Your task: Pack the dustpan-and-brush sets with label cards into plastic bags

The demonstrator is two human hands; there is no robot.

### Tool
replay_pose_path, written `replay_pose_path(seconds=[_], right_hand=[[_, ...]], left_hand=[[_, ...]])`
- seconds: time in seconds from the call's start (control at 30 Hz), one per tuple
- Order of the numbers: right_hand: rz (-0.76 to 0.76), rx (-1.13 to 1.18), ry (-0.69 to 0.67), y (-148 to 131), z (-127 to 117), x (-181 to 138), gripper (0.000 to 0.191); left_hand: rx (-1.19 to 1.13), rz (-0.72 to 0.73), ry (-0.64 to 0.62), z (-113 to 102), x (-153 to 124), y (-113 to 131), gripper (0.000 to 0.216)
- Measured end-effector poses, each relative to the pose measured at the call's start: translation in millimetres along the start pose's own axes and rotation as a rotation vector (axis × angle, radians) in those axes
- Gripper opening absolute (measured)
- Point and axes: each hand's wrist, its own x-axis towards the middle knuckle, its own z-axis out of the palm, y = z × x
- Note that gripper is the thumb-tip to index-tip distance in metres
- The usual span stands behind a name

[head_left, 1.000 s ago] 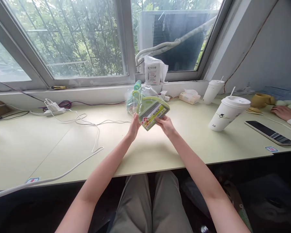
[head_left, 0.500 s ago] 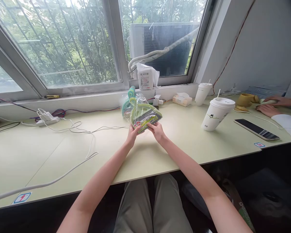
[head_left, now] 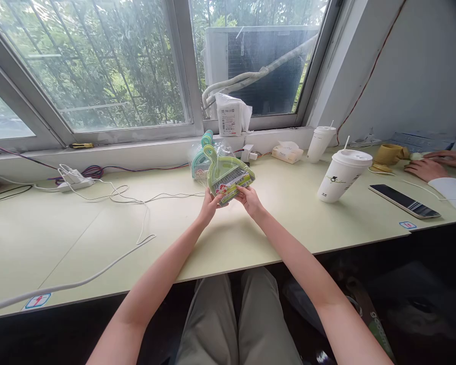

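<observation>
A small green dustpan-and-brush set [head_left: 228, 175] with a colourful label hangs just above the pale green desk [head_left: 231, 238], its hooked handle pointing up and away. My left hand [head_left: 209, 205] pinches its lower left corner. My right hand [head_left: 249, 198] grips its lower right edge at the label. Behind it, a second teal set in a clear plastic bag [head_left: 201, 159] rests against the window ledge.
White cables [head_left: 125, 195] and a power strip [head_left: 74, 181] lie left. A tissue pack [head_left: 231, 116] stands on the sill. Two lidded paper cups [head_left: 342, 175] [head_left: 319, 144], a tissue box [head_left: 287, 152] and a phone [head_left: 405, 201] sit right, near another person's hands [head_left: 427, 168].
The dustpan set has been turned and lowered slightly in my hands, its label now facing me more. My head view has shifted a little; another person's hands moved at the right.
</observation>
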Motion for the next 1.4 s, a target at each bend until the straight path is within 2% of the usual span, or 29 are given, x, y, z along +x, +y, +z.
replay_pose_path(seconds=[0.13, 0.27, 0.43, 0.63, 0.87, 1.13, 1.4], right_hand=[[-0.046, -0.018, 0.020, 2, -5, 3, 0.033], [-0.031, -0.062, 0.044, 2, -10, 7, 0.039], [0.011, -0.087, -0.015, -7, -13, 10, 0.037], [0.093, -0.087, -0.057, -13, -15, 11, 0.024], [0.089, -0.089, -0.088, -11, -15, 10, 0.028], [0.094, -0.052, 0.007, -9, -15, 12, 0.018], [0.085, -0.080, -0.042, -13, -15, 9, 0.024]], left_hand=[[-0.002, 0.022, -0.053, 6, -2, -7, 0.066], [-0.047, -0.006, -0.011, 12, -5, -13, 0.065], [-0.082, -0.004, -0.019, 14, -7, -5, 0.062], [-0.073, -0.005, -0.003, 14, -9, 1, 0.058], [-0.048, -0.001, 0.021, 14, -9, 1, 0.059], [-0.046, 0.009, 0.002, 14, -8, -2, 0.061], [-0.066, 0.019, -0.014, 14, -9, -1, 0.064]])
